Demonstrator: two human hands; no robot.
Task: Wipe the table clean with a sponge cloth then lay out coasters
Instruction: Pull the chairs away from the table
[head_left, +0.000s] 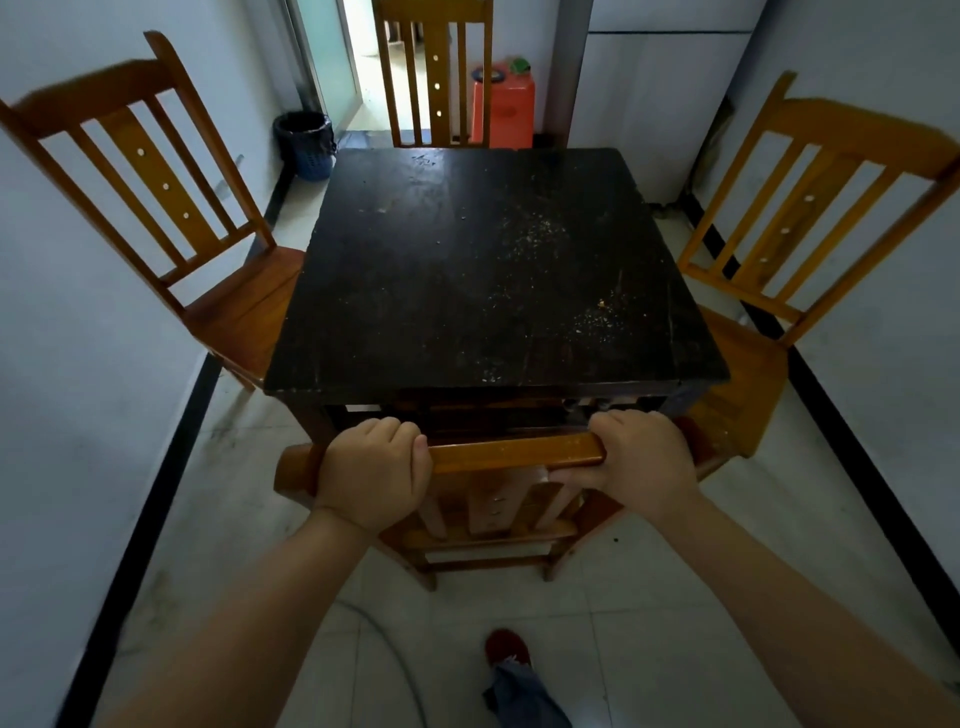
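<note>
Both hands grip the top rail of the near chair (511, 452), which stands pushed in against the near edge of the bench (415, 291). The left hand (371, 475) wraps over the rail toward its left end, fingers (395, 431) curled shut across the top of the wood. The right hand (641, 462) clasps the rail at its right end, fingers over the far side and the thumb pressed along the near face.

The bench is a dark square top, worn and scratched, with pale crumbs (597, 317) scattered over its right half and toward the near right corner. No sponge cloth or coasters show in this view.

Three more wooden chairs stand around it: a left chair (150, 171), a far chair (436, 67) and a right chair (810, 208). A dark bin (304, 143) sits on the floor by the far left corner, and an orange stool (506, 109) stands behind the far chair. A red shoe (506, 647) shows on the tiled floor below.
</note>
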